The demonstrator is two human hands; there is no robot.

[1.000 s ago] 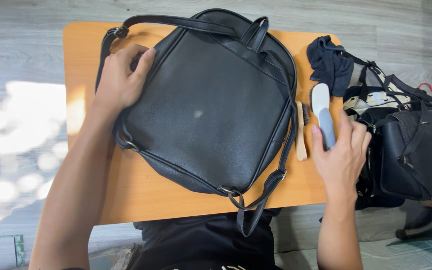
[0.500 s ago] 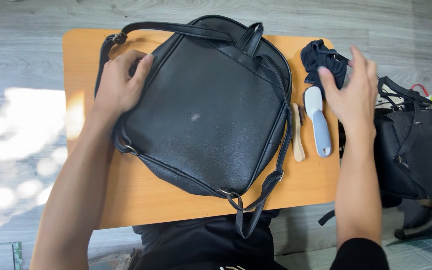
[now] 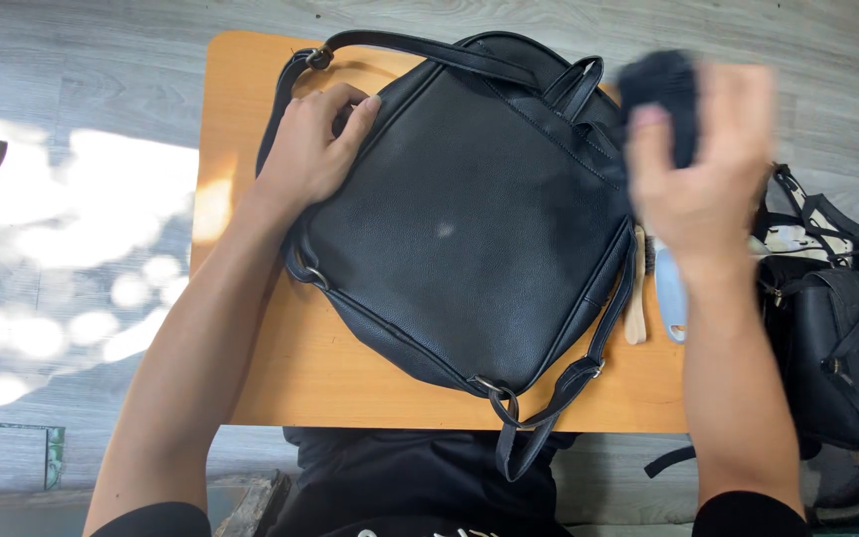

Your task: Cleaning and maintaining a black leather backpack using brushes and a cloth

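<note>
Black leather backpack [image 3: 469,219]: it lay flat on its front across the small wooden table [image 3: 350,378], filling most of the top, with its back panel facing up at you. A small pale smudge showed near the middle of the panel.
Straps: one shoulder strap [image 3: 410,45] curved along the far edge of the backpack; the other ran down the right side and its loose end hung over the near table edge.
Left hand [image 3: 310,159]: your left hand rested palm down on the far left corner of the backpack, fingers curled over its edge, pressing it to the table.
Right hand [image 3: 698,189]: your right hand was raised above the backpack's far right corner, blurred by motion, with its fingers closed around a dark cloth.
Dark cloth [image 3: 663,89]: bunched in your right hand, it poked out above the fingers, over the backpack's upper right corner. Blur made it unclear whether the cloth touched the leather.
Wooden brush [image 3: 635,298]: a slim wooden-handled brush lay on the table just beside the backpack's right side, partly hidden under your right wrist.
Blue-handled brush [image 3: 670,298]: it lay just right of the wooden brush, near the table's right edge, also partly covered by your wrist.
Second bag [image 3: 837,338]: another black bag with straps sat off the table to your right, on the grey plank floor [image 3: 101,89].
Light: patches of sunlight fell on the floor to your left.
</note>
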